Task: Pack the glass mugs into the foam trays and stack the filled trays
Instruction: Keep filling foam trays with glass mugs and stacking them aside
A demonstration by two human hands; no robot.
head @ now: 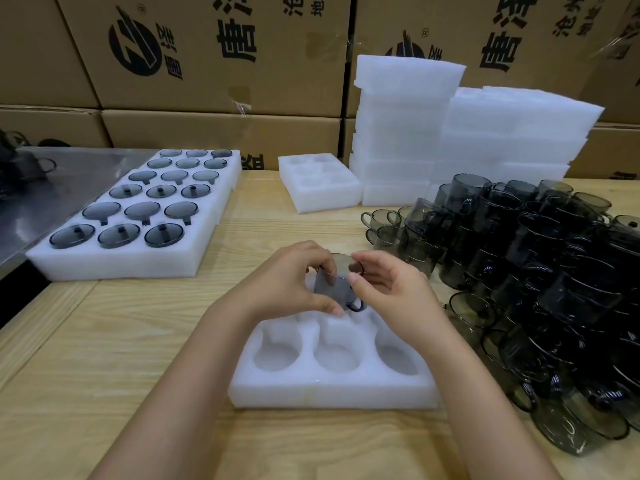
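1. Done so far: on the left of the bench (145, 341) lie the filled trays (114, 265), side by side. They show eighteen mugs sunk into the foam in rows of three. They look to be a single layer, so I judge the stacking is not yet begun, though I cannot tell for certain from here.
2. In hand: I hold one mug (330, 287) tilted over the far row of the front tray (329, 393). The fingers (304, 258) of my left hand (287, 285) are curled round its body, thumb underneath. My right hand (391, 296) pinches it at the rim side between thumb and forefinger. The mug is in the air, not seated in any pocket.
3. The front tray: its three near pockets are empty. The far row is partly hidden behind my hands, but I see no glass in it, so I take this for the first mug of six.
4. Left to do: the loose mugs (540, 271) are heaped on the right of the bench, a great many, far more than are packed.
5. Foam in reserve: a spare tray (318, 188) waits beyond my hands, and the tall foam stacks (408, 126) stand against the cartons (214, 64).
6. My judgement: the job is in its early part.
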